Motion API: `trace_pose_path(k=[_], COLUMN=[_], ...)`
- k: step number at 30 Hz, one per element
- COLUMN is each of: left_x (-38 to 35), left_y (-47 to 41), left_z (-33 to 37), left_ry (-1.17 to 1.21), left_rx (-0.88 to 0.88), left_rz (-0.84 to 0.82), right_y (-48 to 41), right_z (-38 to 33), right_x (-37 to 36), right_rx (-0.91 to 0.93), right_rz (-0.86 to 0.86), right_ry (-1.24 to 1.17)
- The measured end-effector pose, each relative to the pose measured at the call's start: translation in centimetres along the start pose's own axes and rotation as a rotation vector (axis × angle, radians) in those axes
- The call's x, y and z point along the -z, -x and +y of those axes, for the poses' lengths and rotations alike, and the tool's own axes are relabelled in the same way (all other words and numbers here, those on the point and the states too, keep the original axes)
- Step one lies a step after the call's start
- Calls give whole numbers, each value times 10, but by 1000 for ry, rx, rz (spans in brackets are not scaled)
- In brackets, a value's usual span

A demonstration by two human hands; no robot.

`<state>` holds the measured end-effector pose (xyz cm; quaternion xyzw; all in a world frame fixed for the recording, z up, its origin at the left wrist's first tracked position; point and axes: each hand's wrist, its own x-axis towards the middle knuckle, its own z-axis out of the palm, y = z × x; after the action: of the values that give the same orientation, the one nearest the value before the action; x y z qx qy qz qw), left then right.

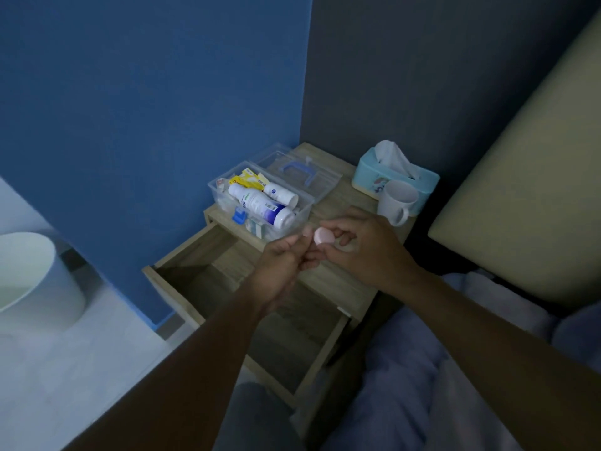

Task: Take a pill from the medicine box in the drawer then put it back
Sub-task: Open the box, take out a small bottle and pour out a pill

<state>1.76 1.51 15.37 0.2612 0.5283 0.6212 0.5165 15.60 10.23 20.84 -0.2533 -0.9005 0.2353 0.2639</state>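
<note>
A clear plastic medicine box (304, 208) stands open on the wooden bedside table (338, 275), holding white bottles (260, 203) and small packets. Its clear lid with a blue handle (297, 172) lies just behind it. The wooden drawer (247, 307) below is pulled out and looks empty. Both hands meet over the table's front edge, just in front of the box. My right hand (364, 249) pinches a small pink round cap or container (323, 237) in its fingertips. My left hand (279, 265) touches it from the left with fingers curled. No pill is visible.
A teal tissue box (383, 177) and a white mug (398, 201) stand at the table's back right. A beige headboard (520, 196) and bedding (422, 369) lie to the right. A white bin (32, 275) sits on the floor at left, by the blue wall.
</note>
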Motion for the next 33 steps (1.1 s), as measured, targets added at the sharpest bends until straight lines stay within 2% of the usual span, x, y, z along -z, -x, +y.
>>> trace_pose_path(k=[6,11,14,17,19,22,25,26,28,31,33], left_x=[-7,-8,-6,-5,-5,-4,-1,0,1,-1,-3], left_y=[0,-4,-7,-12,-13,-13,-12,-11,-10,-8,-9], left_z=[0,-8,-12,-15,-17,-22,-27,-29,-31,-32,-34], left_ry=[208,292,312,310,298,245,245,250,261,231,211], left_rx=[120,186,174,149,138,126,124,123,122,137,142], left_rz=[-6,-11,-6,-29,-42,-50,-43,-42,-35,-33,-63], right_y=[0,-4,-5,-6,-8,-11,-10,-9,-5,-6,-7], right_z=[2,7,4,-1,-1,3,10,13,15,14,10], right_x=[1,2,2,-2,-6,-7,-8,-8,-11,-15,-12], right_rx=[7,44,90,-21,-140,-74,50,51,-9,-99,-79], right_rz=[-15,-160,-190,-133,-75,-75,-228,-272,-245,-139,-168], right_ry=[3,47,-31,-67,94,152,137,89,28,126,138])
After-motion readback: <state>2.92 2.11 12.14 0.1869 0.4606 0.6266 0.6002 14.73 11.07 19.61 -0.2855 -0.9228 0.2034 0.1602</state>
